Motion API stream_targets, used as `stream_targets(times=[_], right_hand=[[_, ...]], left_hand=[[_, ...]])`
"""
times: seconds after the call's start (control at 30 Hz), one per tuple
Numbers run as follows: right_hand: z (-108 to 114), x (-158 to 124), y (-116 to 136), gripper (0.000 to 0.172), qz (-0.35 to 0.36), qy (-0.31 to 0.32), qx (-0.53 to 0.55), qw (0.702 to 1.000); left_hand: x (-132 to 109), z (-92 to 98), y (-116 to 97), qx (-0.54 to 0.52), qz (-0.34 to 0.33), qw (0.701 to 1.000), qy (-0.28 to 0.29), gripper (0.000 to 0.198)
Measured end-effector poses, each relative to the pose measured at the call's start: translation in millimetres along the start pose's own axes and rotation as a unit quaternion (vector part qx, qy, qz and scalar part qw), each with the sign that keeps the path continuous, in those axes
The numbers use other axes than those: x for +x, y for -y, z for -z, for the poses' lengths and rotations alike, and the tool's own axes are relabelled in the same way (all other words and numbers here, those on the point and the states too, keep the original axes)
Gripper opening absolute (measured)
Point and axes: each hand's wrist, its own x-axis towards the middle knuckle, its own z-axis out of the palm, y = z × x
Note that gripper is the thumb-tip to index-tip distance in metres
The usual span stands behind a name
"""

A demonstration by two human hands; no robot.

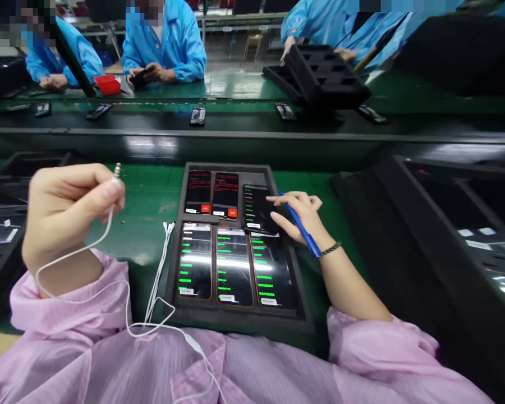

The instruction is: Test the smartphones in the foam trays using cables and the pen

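My left hand (71,213) is raised at the left, thumb and finger pinching a white earphone plug (117,171) with its metal tip up. Its white cable (128,297) loops over my wrist and down my front. My right hand (301,213) holds a blue pen (301,224) tucked between thumb and fingers, with its index fingertip at the screen of a dark smartphone (256,207). That phone lies in the upper right of a black foam tray (235,322). Beside it are two phones with red text (199,188). Along the tray's lower row, phones show green text lists (234,266).
White cable ends (168,227) lie left of the tray. Other black trays of phones stand at the left (0,224) and right (467,224). Beyond is a conveyor (235,119) carrying phone parts. Across it, people in blue work, one handling black trays (324,73), near a red bin (108,85).
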Motion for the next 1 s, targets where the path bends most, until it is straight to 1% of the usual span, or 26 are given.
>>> stream_targets(times=[0.07, 0.13, 0.3, 0.4, 0.47, 0.57, 0.67, 0.73, 0.8, 0.9, 1.0], right_hand=[[-3, -1, -5, 0.027, 0.003, -0.002, 0.006, 1.000], [-5, -3, -7, 0.026, 0.013, -0.004, 0.014, 1.000], [-7, -8, -5, 0.025, 0.023, -0.002, 0.040, 0.999], [-8, -8, -3, 0.025, 0.027, -0.004, 0.050, 0.998], [-8, -9, -2, 0.026, 0.033, -0.009, 0.054, 0.998], [-7, -9, -1, 0.034, 0.035, -0.003, 0.051, 0.998], [-6, -9, 3, 0.040, 0.037, 0.010, 0.049, 0.998], [-5, -10, 6, 0.039, 0.042, 0.015, 0.052, 0.998], [-5, -10, 8, 0.036, 0.050, 0.016, 0.053, 0.997], [-5, -10, 7, 0.032, 0.069, 0.000, 0.052, 0.996], [-5, -9, 6, 0.030, 0.064, -0.002, 0.048, 0.997]], left_hand=[[2, -7.7, -6, -0.011, -0.009, 0.999, 0.033, 0.035], [6, -11.0, -7, 0.002, -0.003, 0.998, 0.062, 0.033], [10, -13.0, -3, 0.021, 0.008, 0.997, 0.079, 0.033], [11, -15.6, -5, 0.047, 0.021, 0.993, 0.110, 0.033], [13, -18.3, -8, 0.074, 0.022, 0.987, 0.144, 0.034], [18, -23.6, -11, 0.115, 0.019, 0.970, 0.214, 0.038], [23, -29.5, -8, 0.163, 0.045, 0.948, 0.270, 0.042], [26, -32.9, -2, 0.196, 0.067, 0.937, 0.283, 0.044], [28, -35.8, 5, 0.220, 0.075, 0.931, 0.282, 0.045], [29, -40.6, 13, 0.241, 0.065, 0.929, 0.273, 0.044], [28, -48.1, 14, 0.244, 0.050, 0.927, 0.282, 0.044]])
